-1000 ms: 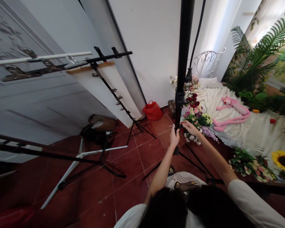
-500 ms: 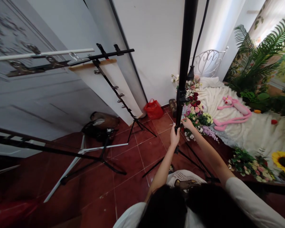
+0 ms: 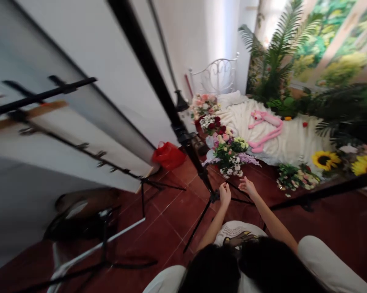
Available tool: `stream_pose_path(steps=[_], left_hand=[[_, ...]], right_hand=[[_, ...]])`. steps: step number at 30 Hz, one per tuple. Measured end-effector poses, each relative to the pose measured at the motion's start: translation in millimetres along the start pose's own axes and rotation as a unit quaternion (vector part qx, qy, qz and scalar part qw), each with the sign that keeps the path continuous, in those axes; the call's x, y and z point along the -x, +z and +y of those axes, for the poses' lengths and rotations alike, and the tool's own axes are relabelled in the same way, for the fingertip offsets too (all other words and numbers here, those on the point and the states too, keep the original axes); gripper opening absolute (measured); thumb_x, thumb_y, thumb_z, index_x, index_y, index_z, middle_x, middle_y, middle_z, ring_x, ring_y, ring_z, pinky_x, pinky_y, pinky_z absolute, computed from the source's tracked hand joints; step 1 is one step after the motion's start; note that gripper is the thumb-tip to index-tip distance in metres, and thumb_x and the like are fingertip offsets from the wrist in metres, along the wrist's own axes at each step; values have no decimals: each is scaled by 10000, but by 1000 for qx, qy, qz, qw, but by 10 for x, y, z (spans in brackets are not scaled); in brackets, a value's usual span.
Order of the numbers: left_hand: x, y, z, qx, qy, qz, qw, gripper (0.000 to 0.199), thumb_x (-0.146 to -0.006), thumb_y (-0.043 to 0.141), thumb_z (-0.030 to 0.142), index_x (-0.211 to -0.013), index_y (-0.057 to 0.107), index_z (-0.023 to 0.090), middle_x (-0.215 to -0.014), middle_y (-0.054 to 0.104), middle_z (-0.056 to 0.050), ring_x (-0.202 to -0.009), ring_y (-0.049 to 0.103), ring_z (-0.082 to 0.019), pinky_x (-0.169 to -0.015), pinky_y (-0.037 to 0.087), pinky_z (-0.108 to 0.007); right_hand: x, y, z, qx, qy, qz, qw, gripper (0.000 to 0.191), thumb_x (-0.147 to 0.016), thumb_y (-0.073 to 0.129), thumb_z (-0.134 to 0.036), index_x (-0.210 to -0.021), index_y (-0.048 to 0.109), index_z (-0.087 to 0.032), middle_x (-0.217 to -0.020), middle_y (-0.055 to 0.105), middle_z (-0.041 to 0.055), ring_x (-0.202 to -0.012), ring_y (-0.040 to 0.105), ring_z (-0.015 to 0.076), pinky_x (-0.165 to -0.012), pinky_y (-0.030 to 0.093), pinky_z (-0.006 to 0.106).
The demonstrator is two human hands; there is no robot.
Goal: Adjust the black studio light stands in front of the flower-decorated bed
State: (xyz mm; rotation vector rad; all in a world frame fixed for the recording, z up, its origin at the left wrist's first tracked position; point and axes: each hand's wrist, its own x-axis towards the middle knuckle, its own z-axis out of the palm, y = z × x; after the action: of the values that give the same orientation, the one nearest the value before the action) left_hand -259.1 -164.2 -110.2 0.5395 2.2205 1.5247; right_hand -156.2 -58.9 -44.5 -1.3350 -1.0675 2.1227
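Just right of the black light stand's pole [image 3: 191, 150], my left hand [image 3: 225, 195] is apart from it, fingers curled together. Whether anything small is in those fingers cannot be made out. My right hand [image 3: 247, 186] is a little further right, its fingers stretched out and apart, with nothing seen in them. A black clamp collar [image 3: 181, 134] sits partway up the pole. Below, near my left hand, the stand's leg hub [image 3: 214, 196] spreads into thin black legs on the tiles.
Artificial flowers [image 3: 227, 150] lie beyond my hands, beside a bed with a cream blanket [image 3: 293, 138] and a pink plush toy [image 3: 267, 128]. A red plastic bag [image 3: 168, 156] rests by the wall. Leftward stand a clipped backdrop [image 3: 88, 142] and a white stand leg [image 3: 100, 246]. A hanging cable ends in a black socket [image 3: 181, 101].
My left hand has come off the pole, and my right hand has moved away from beside it, fingers now spread. The view has swung right, so the pole appears slanted.
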Motion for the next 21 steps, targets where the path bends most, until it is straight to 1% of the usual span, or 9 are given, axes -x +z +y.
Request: stream_pose_path(steps=[3, 5, 8, 10, 11, 13, 16, 18, 21], left_hand=[[-30, 336, 269, -14, 40, -91, 995, 317, -924, 395, 397, -1022, 557, 143, -1074, 619, -164, -1054, 602, -236, -967, 448, -403], [12, 612, 494, -18, 58, -153, 986, 312, -931, 391, 403, -1006, 559, 151, -1084, 621, -154, -1054, 602, -225, -979, 438, -396], [215, 1082, 854, 3, 87, -255, 963, 319, -940, 390, 433, -1003, 564, 174, -1058, 645, -117, -1050, 607, -201, -996, 423, -377], [427, 1403, 1098, 26, 109, -337, 935, 348, -947, 362, 461, -1014, 571, 190, -1025, 666, -94, -1019, 624, -188, -983, 433, -368], [546, 1558, 1217, 37, 123, -377, 917, 367, -951, 342, 471, -1012, 577, 195, -1009, 675, -87, -1003, 632, -184, -977, 438, -365], [790, 1849, 1437, 66, 148, -448, 879, 406, -954, 311, 486, -985, 592, 195, -992, 686, -82, -984, 643, -177, -974, 446, -360], [1115, 2198, 1693, 127, 147, -520, 832, 451, -944, 306, 514, -947, 608, 179, -1002, 693, -89, -972, 650, -173, -958, 467, -348], [1277, 2352, 1800, 147, 113, -546, 817, 497, -927, 309, 554, -937, 617, 164, -991, 702, -96, -931, 657, -176, -916, 493, -345], [1426, 2458, 1879, 149, 52, -579, 800, 615, -895, 284, 641, -898, 636, 136, -920, 718, -111, -832, 670, -184, -831, 525, -347]], right_hand=[[199, -493, 120, -78, 18, 98, 992, 289, -967, 457, -378, -874, 601, -145, -544, 634, 18, -489, 647, 127, -518, 533, 217], [381, -802, 125, -141, 2, 145, 979, 279, -962, 458, -384, -861, 596, -163, -550, 631, 10, -491, 643, 123, -524, 531, 217], [720, -1229, 60, -271, -25, 199, 942, 277, -972, 416, -352, -820, 579, -189, -570, 623, -3, -516, 639, 108, -549, 523, 206], [970, -1476, -1, -360, -39, 208, 909, 281, -972, 384, -300, -789, 570, -197, -574, 613, -8, -524, 628, 99, -555, 512, 196], [1093, -1581, -31, -397, -49, 197, 895, 272, -964, 383, -275, -782, 570, -199, -580, 611, -8, -531, 622, 98, -554, 506, 194], [1318, -1748, -85, -454, -75, 154, 874, 233, -941, 402, -241, -794, 577, -198, -604, 609, -8, -549, 611, 101, -544, 497, 193], [1559, -1880, -158, -520, -105, 76, 844, 183, -928, 423, -221, -823, 571, -191, -649, 602, -9, -565, 582, 99, -525, 489, 187], [1644, -1907, -196, -566, -123, 33, 815, 183, -936, 423, -207, -793, 536, -194, -643, 577, -19, -554, 555, 88, -513, 484, 167], [1686, -1906, -222, -634, -143, -19, 760, 238, -950, 412, -177, -721, 468, -205, -590, 520, -38, -509, 514, 70, -464, 457, 122]])
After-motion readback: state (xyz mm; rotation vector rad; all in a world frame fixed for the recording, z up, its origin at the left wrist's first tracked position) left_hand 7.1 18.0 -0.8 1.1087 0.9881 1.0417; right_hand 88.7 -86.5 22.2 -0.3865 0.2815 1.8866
